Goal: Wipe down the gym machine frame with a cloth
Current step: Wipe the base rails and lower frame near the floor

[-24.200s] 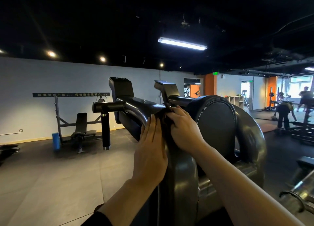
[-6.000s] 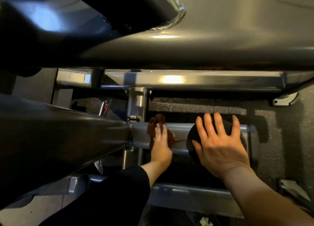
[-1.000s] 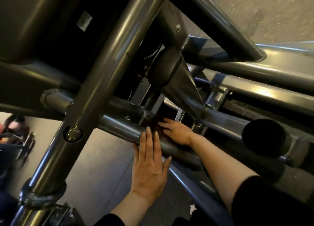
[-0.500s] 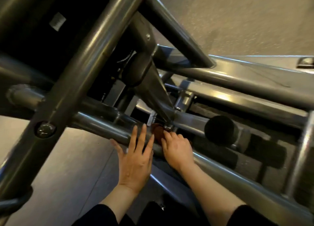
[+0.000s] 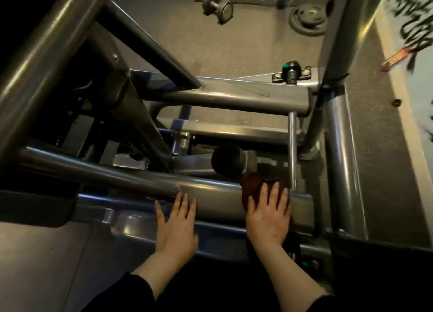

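I look down into the grey steel gym machine frame, at a wide low horizontal tube. My right hand lies flat with straight fingers on a dark brown cloth, pressing it onto the right part of that tube. The cloth shows above and left of my fingers. My left hand rests flat on the same tube further left, fingers spread, holding nothing. A black round foam roller pad sits just beyond the cloth.
Diagonal frame tubes cross on the left. A thin chrome rod stands just right of the cloth, with an upright post beyond it. A black knob bolt sits on the far crossbar. The grey speckled floor lies below.
My right hand has slid the cloth to the right along the low tube, past the roller pad. My left hand followed along the tube, and the view swung right.
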The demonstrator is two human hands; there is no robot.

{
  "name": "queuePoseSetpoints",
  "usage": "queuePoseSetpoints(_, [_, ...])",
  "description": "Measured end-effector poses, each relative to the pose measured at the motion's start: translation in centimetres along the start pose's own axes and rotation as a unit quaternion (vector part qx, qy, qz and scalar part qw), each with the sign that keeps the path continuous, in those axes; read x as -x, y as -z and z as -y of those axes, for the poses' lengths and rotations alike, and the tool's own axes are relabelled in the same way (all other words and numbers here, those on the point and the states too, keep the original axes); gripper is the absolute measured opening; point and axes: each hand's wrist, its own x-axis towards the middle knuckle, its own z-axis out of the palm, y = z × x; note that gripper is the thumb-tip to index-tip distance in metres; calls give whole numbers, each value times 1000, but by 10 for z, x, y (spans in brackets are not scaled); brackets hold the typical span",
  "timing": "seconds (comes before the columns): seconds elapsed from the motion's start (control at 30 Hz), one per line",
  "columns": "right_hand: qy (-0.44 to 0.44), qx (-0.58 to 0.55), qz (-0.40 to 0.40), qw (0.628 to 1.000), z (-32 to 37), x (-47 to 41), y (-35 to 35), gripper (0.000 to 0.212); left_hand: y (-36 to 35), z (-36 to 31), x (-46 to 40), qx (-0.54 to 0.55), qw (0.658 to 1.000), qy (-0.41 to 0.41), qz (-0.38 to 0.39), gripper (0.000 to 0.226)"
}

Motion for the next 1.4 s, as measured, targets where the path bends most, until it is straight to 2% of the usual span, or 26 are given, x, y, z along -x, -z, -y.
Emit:
queuePoseSetpoints(0.1, [-9,-79,-73,994,-5,17,-6,47,-6,-5,11,163,986,-13,-34,71])
queuePoseSetpoints(0.13, [-8,-110,-81,991,-2,23,-8,43,-10,-6,15,246,968,-6,-47,67])
queuePoseSetpoints(0.2, [19,-144,-74,987,14,37,-11,39,-12,-7,26,420,905,31,-68,56])
queuePoseSetpoints(0.27, [69,-193,-31,978,46,55,-13,37,-9,-6,35,584,804,100,-45,43])
queuePoseSetpoints(0.3, [96,-243,19,965,66,66,-11,36,-8,-3,37,673,727,136,-15,36])
queuePoseSetpoints(0.33, [118,-306,85,941,88,78,-8,33,-8,3,38,756,631,171,2,31])
queuePoseSetpoints(0.37, [133,-367,172,904,109,89,-4,30,-8,11,41,822,530,207,7,30])
queuePoseSetpoints(0.4, [137,-403,268,864,127,97,0,28,-11,21,42,857,453,246,-11,31])
queuePoseSetpoints(0.43, [147,-406,338,836,143,102,2,27,-16,33,44,873,398,279,-49,32])
queuePoseSetpoints(0.47, [168,-388,366,829,152,101,2,26,-18,42,46,873,369,306,-91,29])
queuePoseSetpoints(0.5, [193,-370,354,837,159,99,1,25,-20,53,47,877,340,315,-129,26])
queuePoseSetpoints(0.6, [222,-352,178,892,177,86,8,24,-19,83,44,867,316,314,-223,28])
queuePoseSetpoints(0.67, [210,-397,81,890,186,73,24,22,0,88,36,863,329,278,-263,43])
queuePoseSetpoints(0.7, [208,-427,91,875,193,69,32,26,17,89,32,866,335,252,-274,49])
queuePoseSetpoints(0.77, [191,-493,192,827,205,63,39,48,43,84,20,860,359,229,-281,52])
queuePoseSetpoints(0.83, [172,-517,278,791,206,60,36,53,45,72,12,882,317,243,-250,46])
queuePoseSetpoints(0.9, [183,-514,303,781,204,63,38,41,43,50,15,926,242,244,-155,43])
queuePoseSetpoints(0.97, [191,-509,300,784,202,61,38,35,33,36,16,938,245,222,-102,43])
queuePoseSetpoints(1.03, [203,-503,297,786,201,58,39,32,35,29,18,922,274,232,-147,43])
queuePoseSetpoints(1.07, [208,-499,293,789,201,57,38,34,30,33,14,897,326,245,-171,39])
queuePoseSetpoints(1.13, [219,-498,282,790,199,57,31,39,28,47,8,888,321,235,-232,43])
queuePoseSetpoints(1.2, [238,-492,262,796,198,59,19,43,22,56,9,876,348,201,-269,49])
queuePoseSetpoints(1.27, [255,-462,210,823,199,67,8,53,8,58,13,888,348,176,-244,42])
queuePoseSetpoints(1.33, [282,-423,159,846,201,72,1,62,-10,60,14,883,349,199,-242,34])
queuePoseSetpoints(1.37, [300,-400,135,856,201,72,-1,64,-17,64,15,871,333,243,-268,33])
queuePoseSetpoints(1.4, [317,-373,110,865,201,71,-3,67,-21,73,15,857,298,299,-296,36])
